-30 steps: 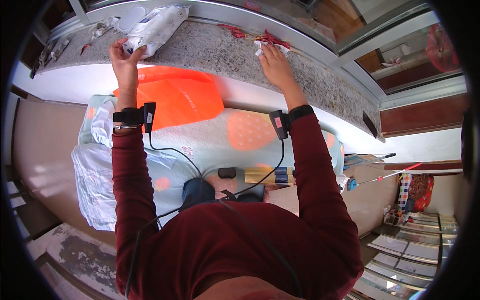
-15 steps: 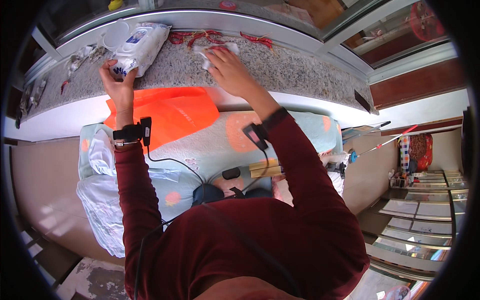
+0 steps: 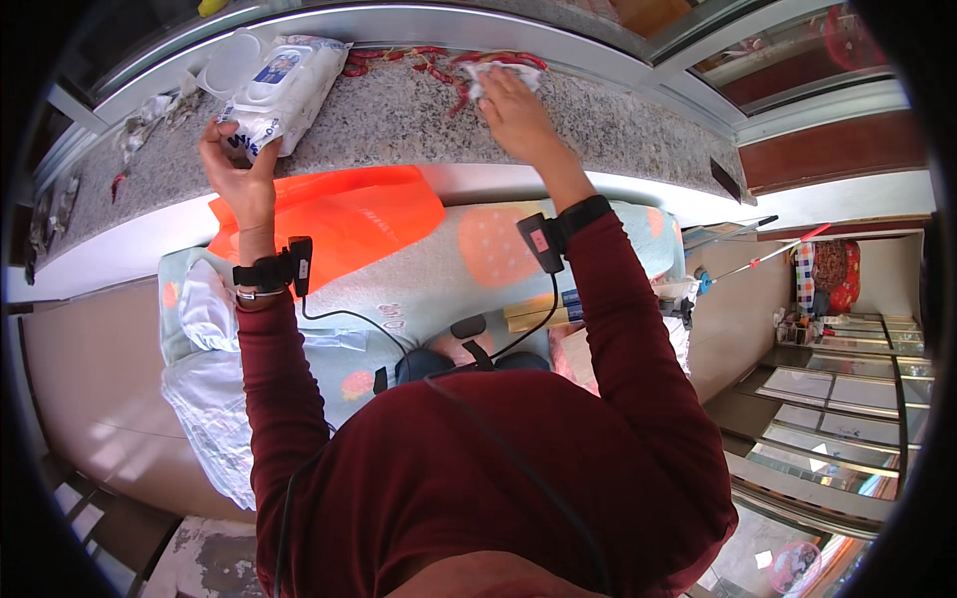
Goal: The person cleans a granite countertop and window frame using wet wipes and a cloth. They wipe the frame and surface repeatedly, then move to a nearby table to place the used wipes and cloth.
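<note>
My left hand (image 3: 239, 169) grips the near end of a white pack of wet wipes (image 3: 299, 92), thumb on one side and fingers on the other. The pack lies on a speckled granite sill (image 3: 389, 118), its lid (image 3: 231, 64) flipped open toward the far left. Farther right, my right hand (image 3: 520, 112) presses a crumpled white wipe (image 3: 490, 76) onto the sill, fingers stretched over it. Dried red chilies (image 3: 424, 62) lie along the window side, some against the wipe and around its edges.
An orange sheet or bag (image 3: 334, 224) hangs below the sill over a bed with a patterned pale green cover (image 3: 419, 269). Crumpled greyish scraps (image 3: 150, 118) and a single chili (image 3: 118, 185) lie at the sill's left. Metal window frames (image 3: 618, 88) border its far side.
My right hand has slid the wipe to the right along the sill, up to the right-hand chilies, which are now bunched around it. My left hand stays on the pack.
</note>
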`<state>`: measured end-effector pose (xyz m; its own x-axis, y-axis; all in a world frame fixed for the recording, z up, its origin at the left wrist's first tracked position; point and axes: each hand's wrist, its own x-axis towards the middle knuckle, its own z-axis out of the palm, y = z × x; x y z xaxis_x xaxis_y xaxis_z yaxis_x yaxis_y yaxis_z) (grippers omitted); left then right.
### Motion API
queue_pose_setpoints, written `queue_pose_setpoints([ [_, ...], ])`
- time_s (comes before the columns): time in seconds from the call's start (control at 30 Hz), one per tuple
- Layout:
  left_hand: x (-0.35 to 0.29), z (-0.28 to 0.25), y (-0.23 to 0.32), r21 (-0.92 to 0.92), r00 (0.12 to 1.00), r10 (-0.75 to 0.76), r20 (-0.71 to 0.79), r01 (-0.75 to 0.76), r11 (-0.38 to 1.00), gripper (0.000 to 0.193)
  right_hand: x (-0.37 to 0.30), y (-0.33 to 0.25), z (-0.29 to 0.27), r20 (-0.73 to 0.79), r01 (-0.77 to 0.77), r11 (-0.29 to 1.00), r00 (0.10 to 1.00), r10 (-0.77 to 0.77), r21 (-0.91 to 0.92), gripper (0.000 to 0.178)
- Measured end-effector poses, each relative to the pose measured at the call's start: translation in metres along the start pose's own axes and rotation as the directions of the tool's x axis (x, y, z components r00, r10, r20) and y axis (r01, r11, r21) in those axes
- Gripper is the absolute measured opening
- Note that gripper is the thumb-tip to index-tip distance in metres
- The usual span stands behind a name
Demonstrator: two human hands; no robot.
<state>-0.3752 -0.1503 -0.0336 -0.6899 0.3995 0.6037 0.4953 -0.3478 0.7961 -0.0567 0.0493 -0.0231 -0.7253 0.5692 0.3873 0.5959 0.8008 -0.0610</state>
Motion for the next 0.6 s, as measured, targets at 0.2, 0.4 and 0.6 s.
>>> queue_pose_setpoints([
  [0.2, 0.000, -0.003, -0.003, -0.103, 0.999, -0.038, -0.006, 0.037, 0.994, 0.063, 0.018, 0.000, -0.048, 0.231, -0.463, 0.774, 0.886, 0.401, 0.432, 0.027],
  [0.4, -0.001, -0.002, 0.004, -0.134, 0.998, -0.070, -0.009, 0.068, 0.989, 0.066, 0.008, 0.018, -0.088, 0.421, -0.403, -0.147, 0.768, 0.482, 0.903, 0.029],
  [0.6, -0.002, -0.001, 0.005, -0.110, 0.999, -0.036, -0.004, 0.035, 0.993, 0.065, -0.056, 0.014, -0.085, 0.077, -0.439, 0.868, 0.898, 0.433, 0.233, 0.040],
])
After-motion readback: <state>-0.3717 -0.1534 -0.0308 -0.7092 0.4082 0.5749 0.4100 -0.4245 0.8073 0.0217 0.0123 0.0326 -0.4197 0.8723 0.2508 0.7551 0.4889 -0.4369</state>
